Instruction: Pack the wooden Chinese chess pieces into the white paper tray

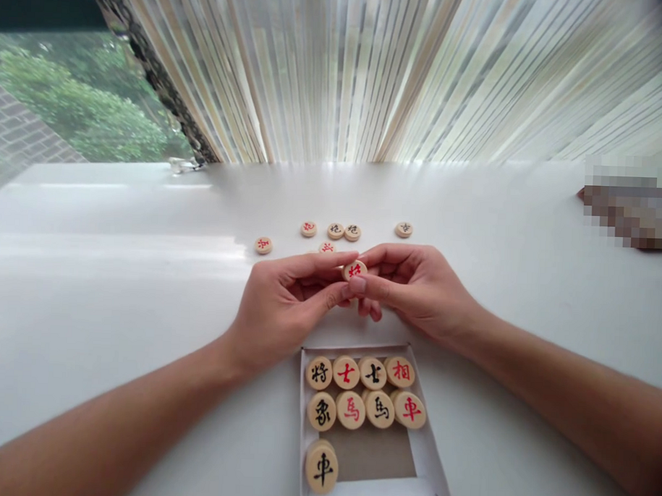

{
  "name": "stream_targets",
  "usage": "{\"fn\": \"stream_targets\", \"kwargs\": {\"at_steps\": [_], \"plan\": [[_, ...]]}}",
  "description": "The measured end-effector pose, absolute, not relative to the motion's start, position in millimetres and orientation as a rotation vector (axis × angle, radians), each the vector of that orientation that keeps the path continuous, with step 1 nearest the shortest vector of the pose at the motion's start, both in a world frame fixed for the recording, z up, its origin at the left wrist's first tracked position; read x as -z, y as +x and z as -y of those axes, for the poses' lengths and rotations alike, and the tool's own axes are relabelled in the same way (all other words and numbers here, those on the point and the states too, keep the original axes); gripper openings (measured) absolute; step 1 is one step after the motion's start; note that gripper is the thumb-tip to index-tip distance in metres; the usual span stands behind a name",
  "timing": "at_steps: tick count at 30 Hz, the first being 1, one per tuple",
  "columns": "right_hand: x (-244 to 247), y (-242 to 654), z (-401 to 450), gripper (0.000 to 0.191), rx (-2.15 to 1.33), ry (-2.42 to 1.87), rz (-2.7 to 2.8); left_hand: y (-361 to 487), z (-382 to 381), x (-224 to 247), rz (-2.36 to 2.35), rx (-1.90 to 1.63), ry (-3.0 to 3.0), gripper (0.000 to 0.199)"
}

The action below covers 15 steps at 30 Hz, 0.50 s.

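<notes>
Between my left hand [291,297] and my right hand [419,291] is a round wooden piece with a red character [355,270]; the fingertips of both hands pinch it above the white table [199,287]. Nearer to me lies an open white box [432,454]. Two rows of wooden pieces with red or black characters fill its far part, among them a red-marked piece [351,409]. A black-marked piece [322,467] stands alone at the box's near left. Brown box floor [372,456] shows beside it.
Beyond my hands lie several loose pieces, including a red-marked one [263,245] at the left and a black-marked one [404,229] at the right. Striped curtains [337,74] hang behind the table. A pixelated brown object [636,208] is at the far right.
</notes>
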State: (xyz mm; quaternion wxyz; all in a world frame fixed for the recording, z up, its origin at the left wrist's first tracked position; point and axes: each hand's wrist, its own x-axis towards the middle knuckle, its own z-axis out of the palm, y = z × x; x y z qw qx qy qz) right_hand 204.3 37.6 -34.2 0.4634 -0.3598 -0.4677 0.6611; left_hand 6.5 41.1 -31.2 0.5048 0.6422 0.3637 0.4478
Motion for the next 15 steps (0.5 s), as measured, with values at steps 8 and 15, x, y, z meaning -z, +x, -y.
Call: {"fn": "stream_targets", "kwargs": {"at_steps": [8, 15], "plan": [[31.6, 203.7, -31.8, 0.029, -1.493, -1.005, 1.235, 6.9, -35.6, 32.9, -0.909, -1.085, 1.673, 0.024], [31.4, 205.0, -34.8, 0.021, -1.571, -0.876, 1.223, 7.2, -41.2, 34.9, -0.696, -1.109, 1.570, 0.029]]}}
